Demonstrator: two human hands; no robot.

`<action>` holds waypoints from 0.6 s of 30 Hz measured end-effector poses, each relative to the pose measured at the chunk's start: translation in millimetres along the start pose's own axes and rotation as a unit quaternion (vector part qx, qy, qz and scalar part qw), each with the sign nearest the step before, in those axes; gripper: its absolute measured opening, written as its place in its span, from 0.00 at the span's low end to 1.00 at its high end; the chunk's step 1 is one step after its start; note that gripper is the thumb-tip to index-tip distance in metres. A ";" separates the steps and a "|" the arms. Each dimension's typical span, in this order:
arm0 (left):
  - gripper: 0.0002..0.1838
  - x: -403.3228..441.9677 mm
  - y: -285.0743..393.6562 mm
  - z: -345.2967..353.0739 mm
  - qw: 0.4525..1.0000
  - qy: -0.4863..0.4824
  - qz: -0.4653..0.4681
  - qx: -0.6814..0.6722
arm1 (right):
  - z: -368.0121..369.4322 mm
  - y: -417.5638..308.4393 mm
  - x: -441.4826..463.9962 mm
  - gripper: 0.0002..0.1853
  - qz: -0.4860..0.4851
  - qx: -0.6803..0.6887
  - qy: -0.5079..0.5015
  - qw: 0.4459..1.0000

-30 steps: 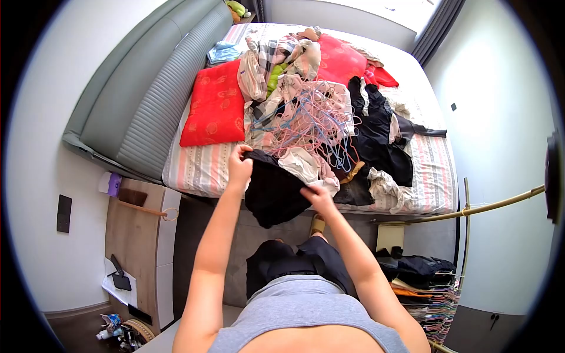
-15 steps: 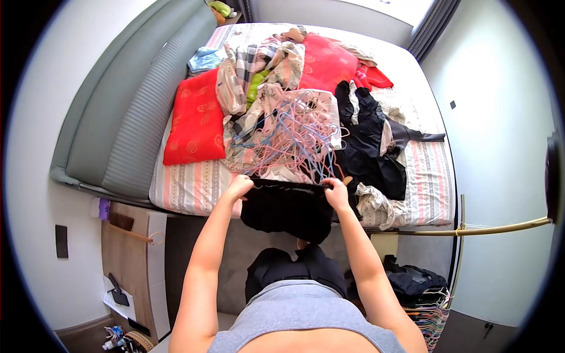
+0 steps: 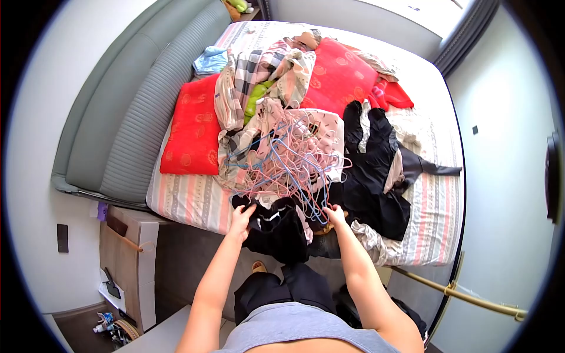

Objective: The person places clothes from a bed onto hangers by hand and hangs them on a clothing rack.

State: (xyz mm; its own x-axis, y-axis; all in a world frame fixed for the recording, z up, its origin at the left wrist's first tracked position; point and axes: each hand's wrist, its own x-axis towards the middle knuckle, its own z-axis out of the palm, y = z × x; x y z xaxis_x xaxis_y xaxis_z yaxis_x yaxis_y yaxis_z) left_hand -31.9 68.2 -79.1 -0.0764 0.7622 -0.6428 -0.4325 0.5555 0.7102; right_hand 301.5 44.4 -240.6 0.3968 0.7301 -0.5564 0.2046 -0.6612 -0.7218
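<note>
My left hand (image 3: 241, 220) is closed on the waistband edge of a black garment (image 3: 279, 235), which hangs over the near edge of the bed with its top partly gaping. My right hand (image 3: 334, 216) is at the near side of the hanger pile, its fingers closed on a hanger. A tangled heap of pink and blue hangers (image 3: 294, 159) lies on pale pink cloth just beyond both hands. More black clothes (image 3: 374, 170) are spread to the right of the heap.
Red cushions (image 3: 191, 129) and crumpled bedding lie on the striped bed (image 3: 188, 203). A grey headboard (image 3: 126, 117) is at the left, above a wooden cabinet (image 3: 126, 253). A bamboo pole (image 3: 471, 300) runs along the lower right.
My right hand has let go of the black garment and moved to the hangers. The garment, stretched between both hands before, now sags from my left hand. The view has shifted.
</note>
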 end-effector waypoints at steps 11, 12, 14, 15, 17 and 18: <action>0.20 33.1 -11.3 29.3 0.959 0.039 0.096 0.264 | -79.9 -73.4 -83.1 0.06 -0.462 -0.151 0.155 0.860; 0.22 37.3 -10.2 34.1 0.952 0.049 0.115 0.279 | -84.0 -70.7 -89.6 0.06 -0.448 -0.111 0.149 0.875; 0.24 42.2 -8.0 38.6 0.944 0.085 0.136 0.287 | -88.9 -66.0 -102.6 0.06 -0.415 0.020 0.111 0.903; 0.26 43.7 -5.9 39.1 0.940 0.105 0.146 0.291 | -92.5 -67.9 -111.7 0.06 -0.353 0.085 0.052 0.930; 0.26 47.4 0.3 37.2 0.941 0.133 0.134 0.281 | -96.7 -71.2 -129.6 0.07 -0.213 0.212 -0.072 0.951; 0.26 43.6 9.2 38.6 0.949 0.135 0.113 0.262 | -94.6 -70.6 -133.8 0.07 -0.196 0.238 -0.123 0.944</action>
State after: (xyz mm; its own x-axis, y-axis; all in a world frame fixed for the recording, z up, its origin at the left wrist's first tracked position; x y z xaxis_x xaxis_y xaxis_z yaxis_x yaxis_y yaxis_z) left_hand -4.5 119.4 -89.5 -0.3716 0.8078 -0.4575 0.1224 0.5311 0.8384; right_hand 318.6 -22.8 -76.2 0.1430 0.9588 -0.2454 -0.1549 -0.2232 -0.9624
